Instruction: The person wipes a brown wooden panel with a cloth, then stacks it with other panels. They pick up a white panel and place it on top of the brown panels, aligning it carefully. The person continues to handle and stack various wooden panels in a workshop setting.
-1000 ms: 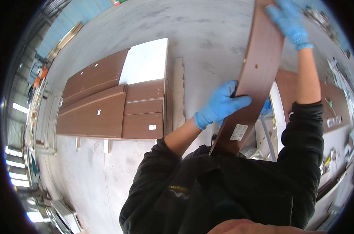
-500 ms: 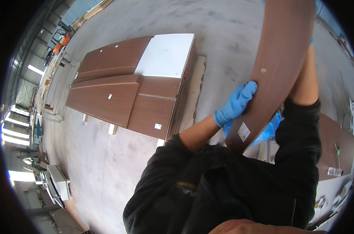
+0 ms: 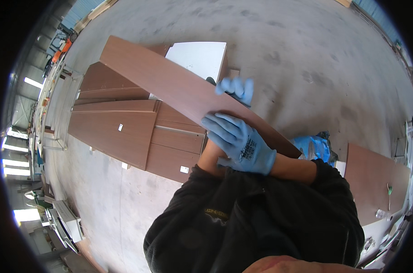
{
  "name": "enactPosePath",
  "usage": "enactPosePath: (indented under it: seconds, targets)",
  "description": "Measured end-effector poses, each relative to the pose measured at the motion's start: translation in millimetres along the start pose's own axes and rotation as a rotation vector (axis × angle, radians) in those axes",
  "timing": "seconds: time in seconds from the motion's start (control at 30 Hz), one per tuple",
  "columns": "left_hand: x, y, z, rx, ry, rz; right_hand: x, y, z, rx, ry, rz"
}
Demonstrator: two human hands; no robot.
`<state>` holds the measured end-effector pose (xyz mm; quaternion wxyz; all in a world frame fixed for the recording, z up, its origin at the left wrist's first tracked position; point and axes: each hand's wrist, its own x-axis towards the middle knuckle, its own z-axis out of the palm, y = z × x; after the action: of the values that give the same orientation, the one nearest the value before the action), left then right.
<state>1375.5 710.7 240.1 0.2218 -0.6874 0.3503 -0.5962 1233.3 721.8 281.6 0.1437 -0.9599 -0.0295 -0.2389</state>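
Note:
A long brown board (image 3: pixel 170 84) is held up in front of me, slanting from the far left down to the right. My left hand (image 3: pixel 237 89), in a blue glove, has its fingers bent over the board's far edge; its forearm passes beneath, and the palm is hidden. Crossing over that forearm, my right hand (image 3: pixel 243 144) lies against the board's near face with fingers stretched out and thumb apart. Beyond the board's left part sits a stack of brown panels (image 3: pixel 115 129), topped at its far right by a white panel (image 3: pixel 197 59).
Right of the board's lower end lies a crumpled blue plastic bundle (image 3: pixel 313 148). Another brown panel (image 3: pixel 375 182) stands farther right, with a clear cup (image 3: pixel 383 214) on it. Racks (image 3: pixel 42 109) line the left side, and an orange forklift (image 3: pixel 63 50) is far off.
The board has swung left from nearly upright on my right to a slant over the panel stack. My right hand has come from behind it onto its near face; my left has moved to the far edge.

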Motion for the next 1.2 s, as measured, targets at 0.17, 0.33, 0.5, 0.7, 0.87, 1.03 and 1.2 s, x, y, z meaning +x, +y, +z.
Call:
enactPosePath:
  seconds: [0.17,0.33,0.5,0.7,0.87,1.03,1.2]
  targets:
    - [28.8,13.1,78.8,1.657,-0.135,0.219,40.5,60.6,39.4,-0.012,0.103,-0.036]
    - [27.7,17.6,141.5,1.634,-0.092,0.517,23.4,126.4,36.3,0.018,0.141,0.232]
    - [38.9,33.6,199.5,2.139,-0.097,0.362,6.3,209.9,48.5,-0.161,0.145,0.391]
    - [109.4,72.5,238.9,2.379,-0.16,0.657,49.7,325.0,100.2,0.719,-0.131,0.852]
    - [178.2,90.6,279.4,2.451,0.015,0.938,56.4,422.7,97.4,0.741,0.066,0.973]
    - [245.1,155.1,308.9,2.29,-0.073,0.81,85.0,521.1,57.1,0.591,-0.089,0.934]
    - [294.4,204.0,330.9,2.448,0.056,1.328,186.9,569.2,27.3,0.246,0.304,0.033]
